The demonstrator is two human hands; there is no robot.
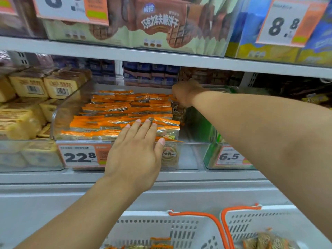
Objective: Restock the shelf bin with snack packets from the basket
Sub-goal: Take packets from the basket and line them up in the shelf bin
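Note:
A clear plastic shelf bin point(59, 112) on the middle shelf holds several rows of orange-edged snack packets point(115, 112). My left hand point(136, 151) lies flat with fingers spread over the front packets at the bin's front lip, holding nothing. My right hand point(183, 94) reaches to the bin's back right corner with its fingers curled down around upright packets there; the fingertips are hidden. Below, a white basket point(161, 229) with orange handles holds a few orange packets point(159, 242). A second white basket point(280, 221) to the right holds more packets point(265, 241).
Yellow boxed snacks point(43, 85) fill the bin to the left. A green-tinted bin point(212, 155) with a 6.5 price tag stands to the right. Price tag 22.8 point(80, 156) hangs on the bin front. The upper shelf edge point(161, 56) is close above.

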